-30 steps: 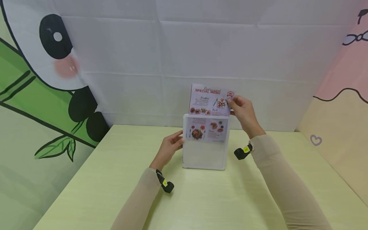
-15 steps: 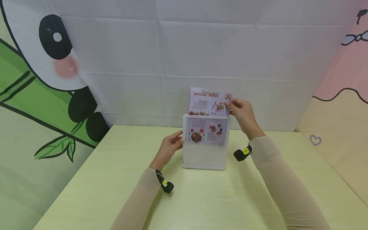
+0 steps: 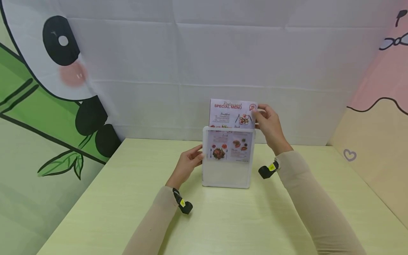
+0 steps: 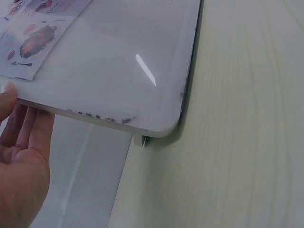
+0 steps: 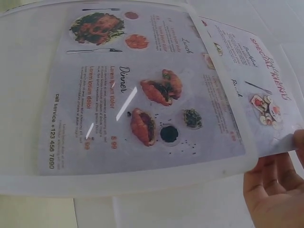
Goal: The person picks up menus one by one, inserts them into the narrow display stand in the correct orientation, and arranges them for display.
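Note:
A white-rimmed clear sign holder (image 3: 226,175) stands nearly upright on the table. A printed restaurant menu (image 3: 220,115) sits partly inside it: its lower half shows through the clear front, while the "Special Menu" heading sticks out above the top rim. My left hand (image 3: 185,166) grips the holder's left edge, thumb in front and fingers behind, as the left wrist view shows. At the menu's upper right edge, my right hand (image 3: 271,127) pinches the sheet, thumb on the printed face. In the right wrist view the menu (image 5: 95,104) lies behind the clear panel.
The pale yellow table (image 3: 127,219) extends around the holder. A white cloth wall (image 3: 159,106) rises close behind. Painted panels stand at the left (image 3: 47,117) and right (image 3: 376,141). A small metal foot (image 4: 139,140) shows beneath the holder.
The menu has slid lower into the holder, its heading sinking toward the rim. My right hand has shifted slightly upward along the sheet's edge since the middle frame. My left hand has stayed put.

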`<action>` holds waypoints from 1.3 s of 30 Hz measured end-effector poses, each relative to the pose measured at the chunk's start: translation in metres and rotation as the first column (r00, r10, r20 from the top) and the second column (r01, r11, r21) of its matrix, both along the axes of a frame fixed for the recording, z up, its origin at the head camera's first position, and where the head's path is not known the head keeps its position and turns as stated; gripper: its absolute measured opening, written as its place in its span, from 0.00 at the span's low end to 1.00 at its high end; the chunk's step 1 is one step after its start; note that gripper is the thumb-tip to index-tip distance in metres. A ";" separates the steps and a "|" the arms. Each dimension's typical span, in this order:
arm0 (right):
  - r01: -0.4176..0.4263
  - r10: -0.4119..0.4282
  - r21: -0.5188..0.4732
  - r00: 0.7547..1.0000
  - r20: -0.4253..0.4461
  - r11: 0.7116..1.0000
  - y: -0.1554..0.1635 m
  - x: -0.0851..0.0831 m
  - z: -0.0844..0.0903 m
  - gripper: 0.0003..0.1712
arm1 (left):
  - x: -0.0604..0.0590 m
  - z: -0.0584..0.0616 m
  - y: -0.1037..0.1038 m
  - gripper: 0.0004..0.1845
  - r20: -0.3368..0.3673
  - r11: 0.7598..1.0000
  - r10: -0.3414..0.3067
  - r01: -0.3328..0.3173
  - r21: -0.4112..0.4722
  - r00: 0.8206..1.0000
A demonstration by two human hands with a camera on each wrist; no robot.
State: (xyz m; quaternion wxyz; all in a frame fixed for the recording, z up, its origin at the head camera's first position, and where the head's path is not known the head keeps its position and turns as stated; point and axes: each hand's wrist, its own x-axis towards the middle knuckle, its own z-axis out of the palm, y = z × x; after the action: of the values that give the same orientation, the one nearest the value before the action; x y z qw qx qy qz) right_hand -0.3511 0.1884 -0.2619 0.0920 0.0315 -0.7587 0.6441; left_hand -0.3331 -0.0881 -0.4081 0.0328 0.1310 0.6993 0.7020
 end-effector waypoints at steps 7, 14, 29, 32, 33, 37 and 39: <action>0.013 -0.013 0.000 1.000 -0.005 1.000 -0.001 0.001 0.002 0.17 | 0.000 0.002 0.001 0.27 0.010 1.000 0.010 -0.010 -0.001 1.000; 0.029 -0.029 -0.040 0.999 -0.018 0.999 -0.002 0.001 0.000 0.14 | 0.000 0.001 0.001 0.26 0.017 1.000 0.019 -0.019 -0.003 1.000; 0.014 -0.014 -0.037 1.000 -0.004 0.999 -0.003 0.000 -0.007 0.07 | 0.000 0.001 0.000 0.27 0.014 1.000 0.010 -0.010 0.004 1.000; 0.009 -0.010 -0.036 1.000 -0.008 0.999 -0.003 0.000 -0.009 0.10 | 0.000 0.001 0.000 0.27 0.011 1.000 0.008 -0.008 0.003 1.000; 0.011 -0.011 -0.036 1.000 -0.009 0.999 -0.003 -0.001 -0.009 0.11 | 0.000 0.001 0.000 0.27 0.010 1.000 0.008 -0.008 0.002 1.000; 0.008 -0.009 -0.052 1.000 -0.021 0.999 -0.003 -0.002 -0.011 0.17 | -0.001 0.000 -0.001 0.27 0.009 1.000 0.006 -0.007 0.005 1.000; 0.008 -0.010 -0.064 0.999 -0.030 0.998 -0.003 -0.002 -0.011 0.18 | -0.002 -0.001 -0.001 0.27 0.009 1.000 0.006 -0.006 0.003 1.000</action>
State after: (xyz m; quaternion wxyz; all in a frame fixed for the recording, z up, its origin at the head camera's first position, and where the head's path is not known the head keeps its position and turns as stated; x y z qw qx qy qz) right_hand -0.3534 0.1853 -0.2730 0.1073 0.0349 -0.7362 0.6672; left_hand -0.3346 -0.0890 -0.4091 0.0337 0.1258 0.6985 0.7037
